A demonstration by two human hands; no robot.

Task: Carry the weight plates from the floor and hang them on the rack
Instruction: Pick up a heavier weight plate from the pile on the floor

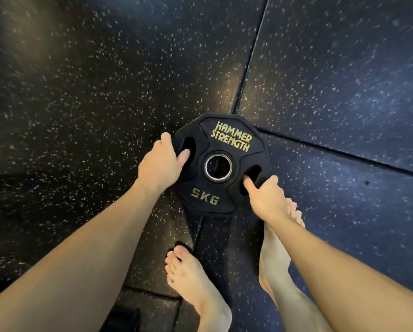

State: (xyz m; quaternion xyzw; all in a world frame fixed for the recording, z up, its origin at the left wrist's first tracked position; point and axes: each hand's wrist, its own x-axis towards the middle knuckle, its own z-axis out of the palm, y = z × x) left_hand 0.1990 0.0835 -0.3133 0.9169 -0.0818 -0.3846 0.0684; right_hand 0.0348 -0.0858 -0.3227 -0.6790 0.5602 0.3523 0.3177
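Gripping opposite handle slots, the left hand [161, 161] and right hand [266, 196] clasp the rigid, moderately heavy 5 kg weight plate [221, 164].

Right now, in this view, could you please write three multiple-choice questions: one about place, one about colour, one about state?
1. Where does the round black rubber weight plate sit in the view?
A. over a crossing of seams in the speckled dark rubber floor
B. on a rack
C. on a bench

2. What colour is the "5KG" lettering?
A. red
B. gold
C. blue

3. How is the plate held?
A. by the left hand alone
B. by no hand
C. by both hands, the left hand and the right hand

Answers: 1 A, floor seams run out from behind the plate; 2 B, the letters look gold, like the brand name; 3 C, each hand grips the rim at a handle slot, thumb on the face.
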